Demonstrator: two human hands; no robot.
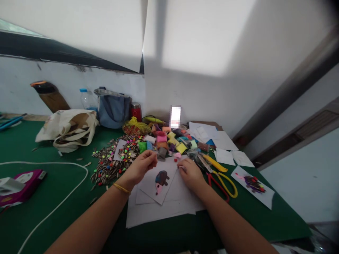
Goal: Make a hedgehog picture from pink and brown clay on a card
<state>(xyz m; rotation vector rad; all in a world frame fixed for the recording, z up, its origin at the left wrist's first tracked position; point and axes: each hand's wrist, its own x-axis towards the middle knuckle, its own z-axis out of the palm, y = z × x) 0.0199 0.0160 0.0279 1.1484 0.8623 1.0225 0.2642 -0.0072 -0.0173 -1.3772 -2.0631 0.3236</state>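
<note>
White paper sheets (pixel 164 211) lie before me on the green table, and a smaller card on top bears a clay hedgehog (pixel 161 179) with a brown and blue body and a pink face. My left hand (pixel 145 163) is above the card's upper left, fingers curled together; anything between them is too small to make out. At the card's upper right, my right hand (pixel 189 171) rests low over the paper with bent fingers around something dark and tiny. Just beyond both hands sit coloured clay packets (pixel 161 141).
Sunflower seeds (pixel 108 171) mixed with coloured balls lie left. Scissors (pixel 225 181) and a yellow cutter (pixel 215 163) are right, beside a finished-looking hedgehog card (pixel 267 197). A white cable (pixel 66 201), cloth bag (pixel 70 123), blue bag (pixel 113 109) and red flask (pixel 136 112) stand or lie farther out.
</note>
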